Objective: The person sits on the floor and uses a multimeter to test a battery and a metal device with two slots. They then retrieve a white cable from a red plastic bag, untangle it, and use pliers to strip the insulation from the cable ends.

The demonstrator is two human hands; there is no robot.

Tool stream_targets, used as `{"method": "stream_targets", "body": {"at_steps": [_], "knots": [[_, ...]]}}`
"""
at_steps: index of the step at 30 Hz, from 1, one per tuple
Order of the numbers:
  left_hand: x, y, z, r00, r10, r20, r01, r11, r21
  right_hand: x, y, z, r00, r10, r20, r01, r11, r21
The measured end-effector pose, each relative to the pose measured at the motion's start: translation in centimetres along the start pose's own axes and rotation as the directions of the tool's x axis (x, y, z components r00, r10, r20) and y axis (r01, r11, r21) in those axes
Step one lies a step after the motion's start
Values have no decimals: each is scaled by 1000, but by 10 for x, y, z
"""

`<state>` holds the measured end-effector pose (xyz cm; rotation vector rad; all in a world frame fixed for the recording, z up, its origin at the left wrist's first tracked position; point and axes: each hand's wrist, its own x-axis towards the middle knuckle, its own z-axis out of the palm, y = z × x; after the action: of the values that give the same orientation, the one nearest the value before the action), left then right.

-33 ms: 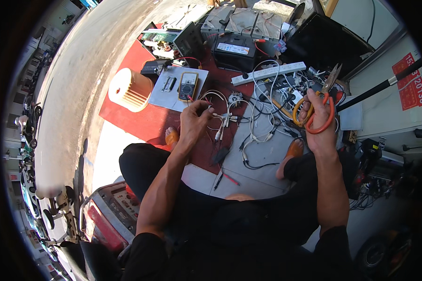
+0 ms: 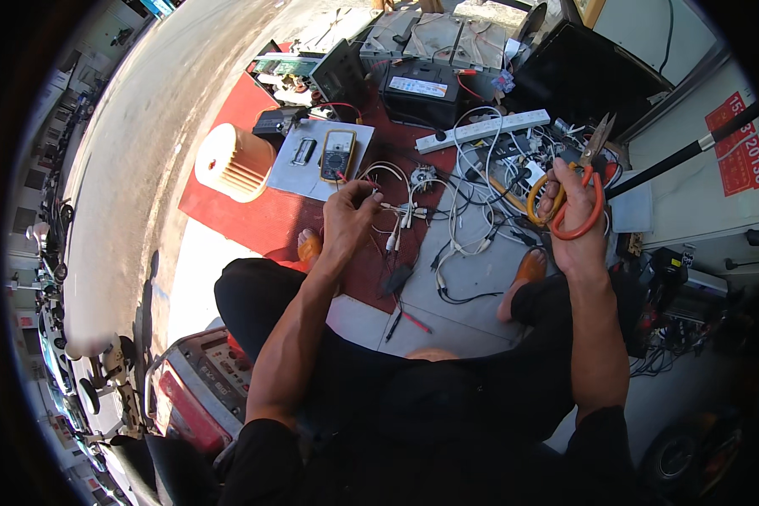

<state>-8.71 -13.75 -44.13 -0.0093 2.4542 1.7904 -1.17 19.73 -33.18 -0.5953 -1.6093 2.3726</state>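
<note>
Red mat [image 2: 253, 211] on a pale tiled floor [image 2: 472, 282], sunlit, strewn with a long white power strip [image 2: 483, 130], a ribbed cream cylinder [image 2: 234, 162] and tangled white cables [image 2: 447, 194]. Right hand [image 2: 575, 221] clamped on orange-looped metal scissors [image 2: 575, 181], long axis upright, blades pointing away and slightly right. Left hand [image 2: 348, 219] pinches thin wires [image 2: 394, 207] over the mat.

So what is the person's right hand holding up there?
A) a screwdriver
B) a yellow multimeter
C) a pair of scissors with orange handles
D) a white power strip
C: the right hand has its fingers through the orange handle loops of the scissors, blades pointing up and away, while the yellow multimeter lies on a grey sheet and the white power strip lies on the floor among cables.
</note>
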Motion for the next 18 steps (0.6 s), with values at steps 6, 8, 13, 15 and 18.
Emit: {"method": "stream_targets", "body": {"at_steps": [6,8,13,15,18], "knots": [[14,-33,11,1000,-1,6,0,975,223,-2,-14,-4,999,-4,-38,3,1000,-22],[8,-47,21,993,55,101,-85,943,322,-3,-18,-4,999,-28,-35,26,999,-39],[-20,-75,57,888,53,456,-234,908,349,-8,-30,-9,996,-81,-22,80,996,-49],[-36,-79,75,827,17,563,-256,901,349,-7,-35,-12,995,-100,24,101,994,-30],[-56,-80,101,665,-92,742,-185,941,282,-7,-38,-20,994,-103,28,103,994,-36]]}}
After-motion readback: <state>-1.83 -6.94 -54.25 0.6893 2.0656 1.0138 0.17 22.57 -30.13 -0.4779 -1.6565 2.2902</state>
